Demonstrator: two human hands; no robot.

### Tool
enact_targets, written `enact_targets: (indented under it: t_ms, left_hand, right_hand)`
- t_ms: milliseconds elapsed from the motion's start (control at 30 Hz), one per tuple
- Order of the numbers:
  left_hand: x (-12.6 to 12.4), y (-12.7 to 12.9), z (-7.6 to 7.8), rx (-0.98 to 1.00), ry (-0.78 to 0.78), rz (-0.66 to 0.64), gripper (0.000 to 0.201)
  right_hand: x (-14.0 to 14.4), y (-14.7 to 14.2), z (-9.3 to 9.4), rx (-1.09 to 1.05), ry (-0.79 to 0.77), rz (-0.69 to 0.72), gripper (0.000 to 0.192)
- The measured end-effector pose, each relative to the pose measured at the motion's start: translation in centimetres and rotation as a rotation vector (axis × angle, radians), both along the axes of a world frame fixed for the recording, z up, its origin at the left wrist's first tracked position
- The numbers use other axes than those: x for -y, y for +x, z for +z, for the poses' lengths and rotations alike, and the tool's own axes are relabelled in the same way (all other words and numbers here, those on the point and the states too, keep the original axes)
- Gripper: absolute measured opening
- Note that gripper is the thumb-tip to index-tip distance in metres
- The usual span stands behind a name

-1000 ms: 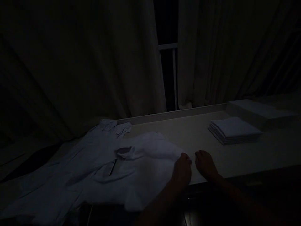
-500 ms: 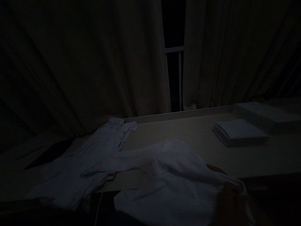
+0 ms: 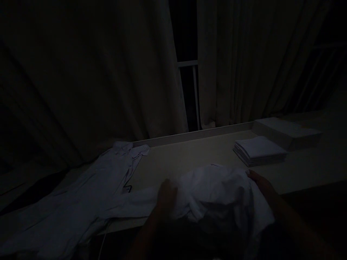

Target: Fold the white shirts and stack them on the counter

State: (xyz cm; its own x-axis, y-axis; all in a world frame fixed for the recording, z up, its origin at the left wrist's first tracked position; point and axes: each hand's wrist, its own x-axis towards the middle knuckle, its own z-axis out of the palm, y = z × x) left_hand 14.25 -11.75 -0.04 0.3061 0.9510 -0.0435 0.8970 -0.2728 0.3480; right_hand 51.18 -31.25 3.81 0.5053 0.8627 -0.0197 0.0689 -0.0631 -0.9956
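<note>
Shirt at far left: a pale long-sleeved shirt lies spread flat on the table, its collar end toward the curtains and its body running off toward the lower left corner.
Cable: a thin pale cord hangs from the table's front edge just below that shirt.
Left hand: the left hand rests on the left side of a bunched white garment, fingers bent into the cloth; the light is too dim to tell whether it pinches a fold or only presses down.
Bunched white garment: heaped in a crumpled mound at the table's front edge, between the two hands, with part of it drooping over the edge toward the person.
Right hand: the right hand lies against the right side of the mound, fingertips at the fabric's upper right edge; a firm grip cannot be made out.
Folded stack: a neat pile of folded white cloths sits farther back on the right, well apart from the hands.
Flat box: a low pale box stands just behind the stack.
Backdrop: dark curtains hang behind the table, parted over a window frame.
</note>
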Motion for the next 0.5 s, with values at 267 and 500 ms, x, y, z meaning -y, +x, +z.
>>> enact_targets:
  t_ms: [267, 500]
  left_hand:
    - [-1.8, -3.5, -1.6, -0.030, -0.135, 0.011, 0.040]
    - [-1.4, -4.8, 3.7, 0.275, -0.241, -0.041, 0.037]
  right_hand:
    - [-4.0, -2.6, 1.9, -0.191, 0.112, 0.007, 0.019]
    - [-11.0, -4.3, 5.6, 0.115, 0.146, -0.037, 0.019]
